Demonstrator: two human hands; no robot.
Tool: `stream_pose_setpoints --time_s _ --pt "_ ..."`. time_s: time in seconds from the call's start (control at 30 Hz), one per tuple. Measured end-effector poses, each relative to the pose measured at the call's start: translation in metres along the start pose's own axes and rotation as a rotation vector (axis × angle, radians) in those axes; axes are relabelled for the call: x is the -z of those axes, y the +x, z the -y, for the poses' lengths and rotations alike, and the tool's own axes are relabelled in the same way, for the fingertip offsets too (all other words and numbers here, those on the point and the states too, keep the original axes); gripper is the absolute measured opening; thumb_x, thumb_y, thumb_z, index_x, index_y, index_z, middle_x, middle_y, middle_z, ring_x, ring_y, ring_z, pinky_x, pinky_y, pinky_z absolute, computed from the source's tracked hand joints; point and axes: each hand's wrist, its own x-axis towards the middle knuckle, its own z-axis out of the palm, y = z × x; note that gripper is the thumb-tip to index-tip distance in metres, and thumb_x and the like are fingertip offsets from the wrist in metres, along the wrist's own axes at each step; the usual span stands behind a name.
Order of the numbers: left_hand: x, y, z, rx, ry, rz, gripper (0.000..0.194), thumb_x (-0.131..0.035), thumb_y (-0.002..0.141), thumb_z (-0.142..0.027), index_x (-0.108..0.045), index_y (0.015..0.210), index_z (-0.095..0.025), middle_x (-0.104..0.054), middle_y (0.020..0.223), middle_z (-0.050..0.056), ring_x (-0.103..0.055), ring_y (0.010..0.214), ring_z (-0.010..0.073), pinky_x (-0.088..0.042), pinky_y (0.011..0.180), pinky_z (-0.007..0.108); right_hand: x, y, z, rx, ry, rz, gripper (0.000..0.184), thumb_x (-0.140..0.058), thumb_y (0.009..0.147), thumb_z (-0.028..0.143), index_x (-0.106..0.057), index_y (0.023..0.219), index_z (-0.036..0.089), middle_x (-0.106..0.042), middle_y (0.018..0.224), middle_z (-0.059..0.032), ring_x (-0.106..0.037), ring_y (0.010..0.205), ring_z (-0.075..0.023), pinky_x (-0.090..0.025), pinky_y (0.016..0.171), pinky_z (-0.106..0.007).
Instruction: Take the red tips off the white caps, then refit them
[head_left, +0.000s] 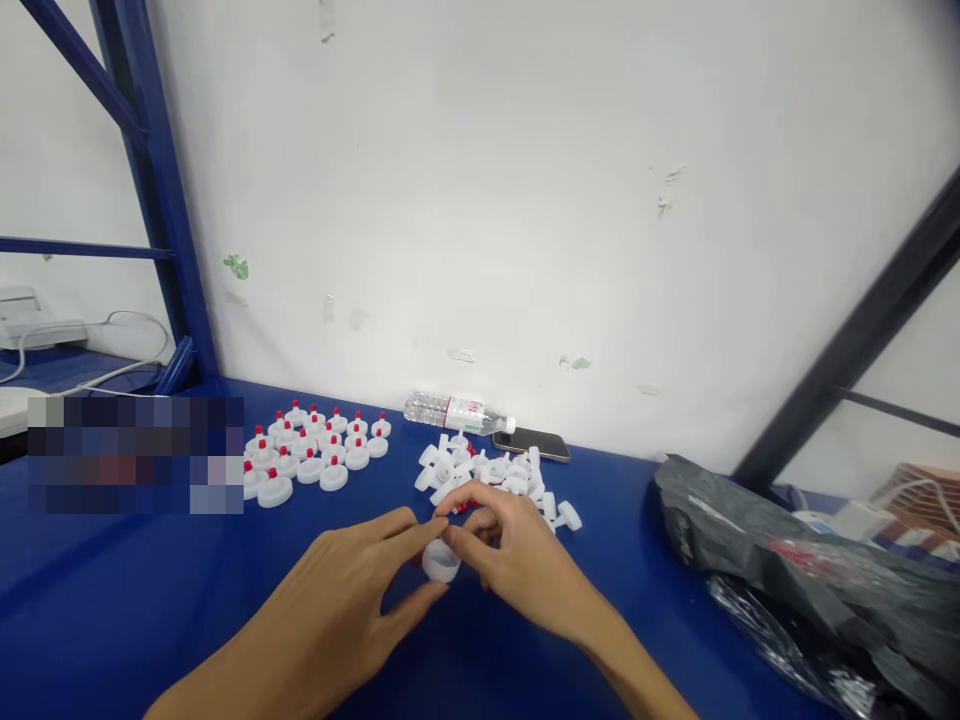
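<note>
In front of me, above the table, my left hand (375, 570) grips a white plastic nozzle cap (441, 562), its wide round base tilted toward me. My right hand (514, 550) is closed in a pinch at the far upper side of that cap. Whatever its fingertips hold there is hidden behind the fingers. Just beyond the hands lies a loose pile of white nozzle caps (517, 470), with a few small red tips (466, 506) among them. To the left stand several white caps with red tips (334, 474), upright in a group.
A clear plastic bottle (465, 413) lies on its side by the wall, touching or close to a phone (534, 444). Grey plastic bags (810, 570) cover the table's right side. Blue metal posts (169, 200) rise at the left. The tabletop (187, 590) is blue.
</note>
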Motion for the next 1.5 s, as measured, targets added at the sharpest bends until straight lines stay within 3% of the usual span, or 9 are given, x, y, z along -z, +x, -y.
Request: stream_pose_setpoints --time_s 0.17,0.23,0.33,0.4,0.47,0.7,1.0,1.2,1.5 --pt "0.005 -0.001 0.001 -0.001 0.016 -0.005 0.018 -0.053 0.103 -0.037 -0.069 0.11 -0.034 -0.071 0.095 -0.002 -0.066 0.08 0.0174 -0.041 0.071 0.03 0.005 0.0 0.001 0.013 -0.036 -0.006 0.032 -0.045 0.102 0.018 -0.065 0.125 0.027 -0.075 0.081 0.0041 -0.059 0.053 -0.012 -0.043 0.056 -0.022" --pt "0.009 -0.001 0.002 0.02 0.027 -0.003 0.019 -0.053 0.103 -0.036 -0.067 0.116 -0.034 -0.072 0.1 -0.002 -0.068 0.084 0.0184 -0.042 0.074 0.03 0.01 0.0 0.001 0.014 -0.269 -0.107 0.032 -0.044 0.105 0.021 -0.067 0.125 0.028 -0.078 0.083 0.0019 -0.064 0.059 -0.0151 -0.043 0.059 -0.025" --pt "0.014 -0.001 0.003 0.102 0.053 0.027 0.023 -0.053 0.1 -0.033 -0.063 0.121 -0.033 -0.074 0.102 -0.001 -0.069 0.085 0.0199 -0.043 0.077 0.032 0.021 0.0 -0.002 -0.037 -0.816 -0.277 0.029 -0.046 0.109 0.029 -0.075 0.111 0.025 -0.075 0.073 -0.0029 -0.071 0.068 -0.0237 -0.037 0.06 -0.03" --pt "0.016 -0.001 0.004 0.164 0.088 0.049 0.026 -0.052 0.098 -0.031 -0.06 0.123 -0.033 -0.074 0.096 0.0 -0.07 0.085 0.0215 -0.042 0.077 0.033 0.027 0.0 -0.004 -0.098 -1.032 -0.267 0.033 -0.049 0.11 0.036 -0.078 0.101 0.024 -0.073 0.068 -0.0053 -0.072 0.069 -0.0271 -0.033 0.059 -0.031" --pt "0.017 -0.001 0.004 0.204 0.124 0.07 0.028 -0.051 0.097 -0.029 -0.059 0.123 -0.032 -0.073 0.09 0.0 -0.07 0.087 0.0238 -0.041 0.076 0.034 0.032 0.0 -0.006 -0.135 -1.103 -0.212 0.031 -0.055 0.108 0.039 -0.079 0.095 0.024 -0.074 0.068 -0.0064 -0.073 0.071 -0.0279 -0.032 0.059 -0.031" --pt "0.012 0.0 0.013 0.198 0.093 0.134 0.022 -0.057 0.095 -0.033 -0.069 0.114 -0.033 -0.07 0.117 0.002 -0.07 0.094 0.0244 -0.044 0.08 0.036 0.037 -0.002 -0.007 -0.183 -1.169 -0.125 0.017 -0.066 0.1 0.029 -0.082 0.099 0.026 -0.076 0.072 -0.0079 -0.075 0.073 -0.0302 -0.036 0.061 -0.032" --pt "0.016 -0.001 0.034 0.248 0.091 0.083 0.035 -0.063 0.092 -0.038 -0.077 0.125 -0.038 -0.074 0.106 0.004 -0.07 0.093 0.0255 -0.046 0.075 0.035 0.036 -0.002 -0.009 -0.194 -1.172 -0.081 0.015 -0.076 0.093 0.026 -0.083 0.106 0.028 -0.08 0.086 -0.0099 -0.078 0.083 -0.0327 -0.038 0.064 -0.032" --pt "0.018 -0.005 0.051 0.311 0.094 0.064 0.035 -0.06 0.095 -0.046 -0.078 0.125 -0.041 -0.074 0.103 0.004 -0.071 0.093 0.0279 -0.046 0.077 0.036 0.034 -0.003 -0.014 -0.208 -1.219 -0.066 0.015 -0.071 0.097 0.02 -0.083 0.1 0.028 -0.08 0.088 -0.0109 -0.077 0.082 -0.032 -0.035 0.062 -0.032" --pt "0.026 -0.014 0.046 0.324 0.11 0.101 0.035 -0.065 0.09 -0.037 -0.076 0.123 -0.039 -0.071 0.11 0.005 -0.07 0.099 0.0287 -0.045 0.081 0.038 0.047 -0.005 -0.007 -0.247 -1.111 -0.109 0.015 -0.07 0.098 0.024 -0.083 0.092 0.031 -0.078 0.08 -0.0041 -0.074 0.077 -0.0264 -0.03 0.06 -0.03"
